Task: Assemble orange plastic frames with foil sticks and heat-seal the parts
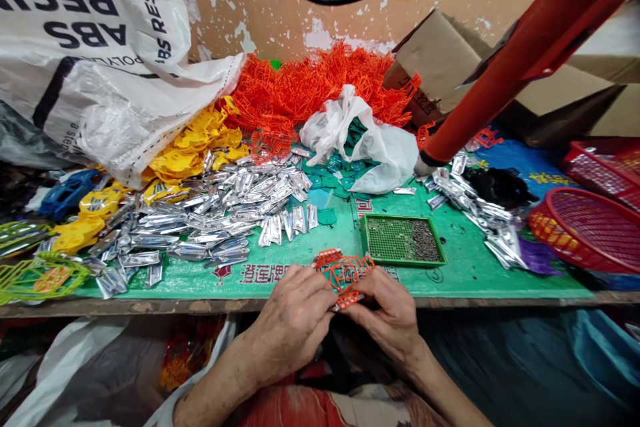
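An orange lattice plastic frame [350, 272] is held between both hands at the table's front edge. My left hand [300, 307] pinches its left side, and my right hand [387, 310] grips its right side. A small silvery bit shows under the frame between the fingertips; most of it is hidden. Just behind my right hand sits a green tray [367, 243] with small dark metal pieces gathered at its right end. To the left spreads a heap of silver chromed parts [215, 220].
Orange frames [320, 80] pile up at the back beside a white plastic bag [387, 153]. Yellow parts [185, 153] lie left, under a large white sack [125, 93]. A red slanted post [515, 60], red baskets [585, 233] and cardboard boxes [440, 60] stand right.
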Available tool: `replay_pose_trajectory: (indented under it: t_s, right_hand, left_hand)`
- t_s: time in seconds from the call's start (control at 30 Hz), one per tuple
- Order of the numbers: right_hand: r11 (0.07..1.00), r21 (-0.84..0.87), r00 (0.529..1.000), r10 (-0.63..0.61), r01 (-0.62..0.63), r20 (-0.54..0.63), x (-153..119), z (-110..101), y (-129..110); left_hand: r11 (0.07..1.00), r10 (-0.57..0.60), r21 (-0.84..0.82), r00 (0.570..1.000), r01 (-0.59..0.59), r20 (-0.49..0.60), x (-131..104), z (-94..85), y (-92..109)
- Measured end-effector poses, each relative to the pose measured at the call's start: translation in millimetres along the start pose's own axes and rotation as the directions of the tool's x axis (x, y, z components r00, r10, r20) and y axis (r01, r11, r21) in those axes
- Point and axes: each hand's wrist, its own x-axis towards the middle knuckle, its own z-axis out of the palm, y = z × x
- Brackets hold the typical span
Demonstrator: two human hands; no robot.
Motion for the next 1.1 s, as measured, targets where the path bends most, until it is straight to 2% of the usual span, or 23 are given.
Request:
replay_pose_trajectory:
  t_s: [0.23, 0.67, 0.8, 0.93, 1.1]
  right_hand:
    - [0.998, -0.021, 0.999, -0.051, 0.051, -0.013, 0.0, -2.2, -1.1]
    - [0.984, -0.121, 0.986, -0.14, 0.129, -0.086, -4.3, 1.3, 0.5]
    - [0.985, -0.083, 0.986, -0.157, 0.153, -0.05, -4.2, -1.1, 1.7]
    - [0.985, -0.078, 0.987, -0.155, 0.151, -0.049, -4.1, -1.4, 2.1]
    - [0.985, -0.096, 0.987, -0.148, 0.143, -0.055, -3.3, -1.1, -0.6]
  left_hand:
    - [0.996, -0.033, -0.077, 0.998, 0.036, 0.046, -0.1, -1.1, 0.2]
    - [0.986, -0.027, -0.162, 0.996, 0.04, 0.083, 4.2, -1.4, -2.6]
    - [0.986, 0.0, -0.164, 0.991, 0.022, 0.132, 4.4, -7.1, -3.6]
    - [0.991, 0.009, -0.136, 0.994, 0.006, 0.106, 5.5, -11.2, -2.7]
    - [0.992, 0.005, -0.128, 0.999, 0.002, 0.053, 6.5, -7.8, -1.5]
